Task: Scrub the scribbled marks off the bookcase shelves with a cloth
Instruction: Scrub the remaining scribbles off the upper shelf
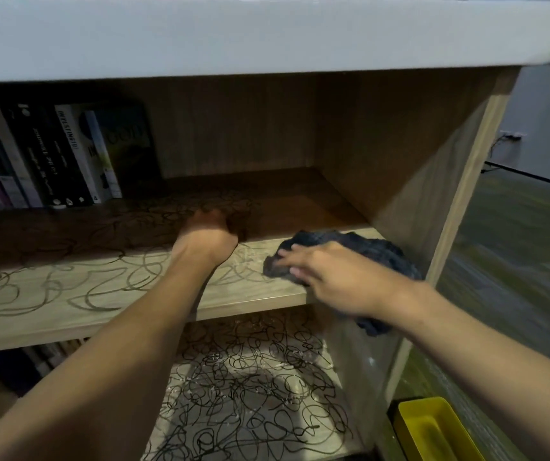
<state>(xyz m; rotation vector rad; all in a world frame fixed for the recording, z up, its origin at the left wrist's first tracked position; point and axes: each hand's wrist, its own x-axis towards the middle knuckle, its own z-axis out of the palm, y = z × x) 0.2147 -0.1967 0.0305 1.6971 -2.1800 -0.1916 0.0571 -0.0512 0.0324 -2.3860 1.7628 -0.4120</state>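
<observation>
Right hand: lying on the dark cloth near the shelf's right front corner, fingers spread and fairly straight, pressing the fabric down; the hand is blurring slightly.
Cloth: sitting bunched on the middle shelf against the right side panel; part of it is hanging over the front edge below the wrist, the rest is hiding under the palm.
Left hand: resting on the same shelf toward the middle, fingers curling under into shadow; whether they are gripping anything I cannot tell.
Scribbled marks: looping in dark lines across the left and middle of the shelf, fading into the dark toward the back edge.
Lower shelf: showing denser black scribbles, partly blocked by the left forearm.
Books: standing at the back left corner, the row being cut off by the frame; titles mostly unreadable.
Yellow tray: lying on the floor at bottom right, cropped by the frame.
</observation>
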